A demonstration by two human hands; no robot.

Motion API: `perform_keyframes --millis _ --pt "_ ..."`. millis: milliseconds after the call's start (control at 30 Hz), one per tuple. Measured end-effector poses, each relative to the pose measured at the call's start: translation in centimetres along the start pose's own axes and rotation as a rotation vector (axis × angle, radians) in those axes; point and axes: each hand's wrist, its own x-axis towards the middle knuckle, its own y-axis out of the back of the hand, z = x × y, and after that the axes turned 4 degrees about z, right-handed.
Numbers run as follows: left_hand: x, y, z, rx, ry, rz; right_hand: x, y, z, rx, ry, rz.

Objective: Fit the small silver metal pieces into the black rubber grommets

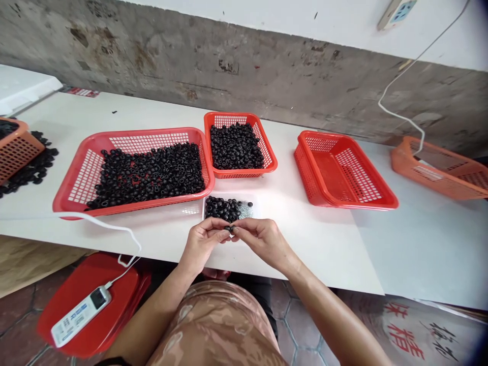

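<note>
My left hand (205,241) and my right hand (265,241) meet fingertip to fingertip at the near side of the table. Pinched between both hands is a small dark piece (229,229), mostly covered by the fingers, so its exact kind is hard to make out. Just beyond the fingertips sits a shallow white tray (256,201). In it lie a heap of small black ring-like parts (221,207) and, on its right side, a patch of tiny clear pieces (246,209).
A wide red basket (80,168) and a smaller red basket (269,155) hold many black parts. To the right stand another red basket (324,168) and an orange basket (430,175). A white cable (114,226) crosses the table's left front edge to a power strip (81,316) on a red stool (110,284).
</note>
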Motion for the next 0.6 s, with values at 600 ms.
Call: perform_keyframes --millis 600 --pt "-0.6 -0.5 -1.4 0.274 -0.199 0.081 0.4 -0.2 -0.5 -0.400 0.152 0.106"
